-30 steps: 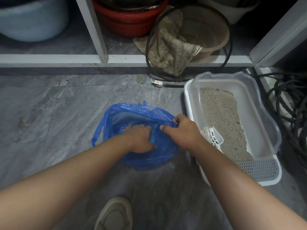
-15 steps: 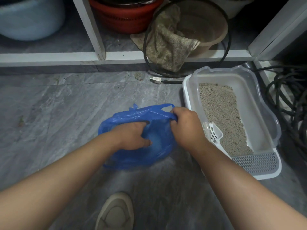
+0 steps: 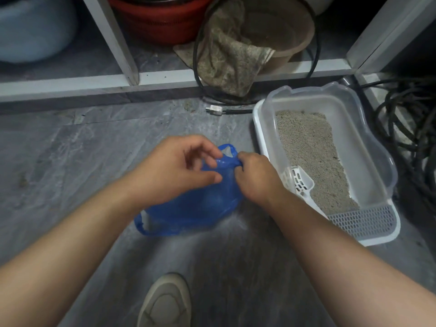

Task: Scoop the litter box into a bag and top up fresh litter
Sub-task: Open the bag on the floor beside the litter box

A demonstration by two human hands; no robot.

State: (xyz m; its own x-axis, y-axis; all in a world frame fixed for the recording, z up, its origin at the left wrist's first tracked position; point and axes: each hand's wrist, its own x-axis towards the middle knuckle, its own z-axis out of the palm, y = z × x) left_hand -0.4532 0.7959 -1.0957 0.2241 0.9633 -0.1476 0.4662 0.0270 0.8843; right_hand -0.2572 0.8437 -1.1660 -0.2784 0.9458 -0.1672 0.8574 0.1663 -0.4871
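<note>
A blue plastic bag lies crumpled on the grey floor in front of me. My right hand pinches its upper handle loop. My left hand hovers over the bag with fingers curled, its fingertips at the bag's top edge beside the right hand. Just right of the bag stands the white litter box, holding grey litter. A white slotted scoop rests inside it at the near left.
A beige shoe is at the bottom centre. A white shelf frame runs across the back with a red tub, a pale blue tub and a cloth-draped basin. Black hoses coil at right.
My left hand came up out of the bag's mouth and now sits above it. The bag has collapsed flatter, and its top is gathered at my right hand.
</note>
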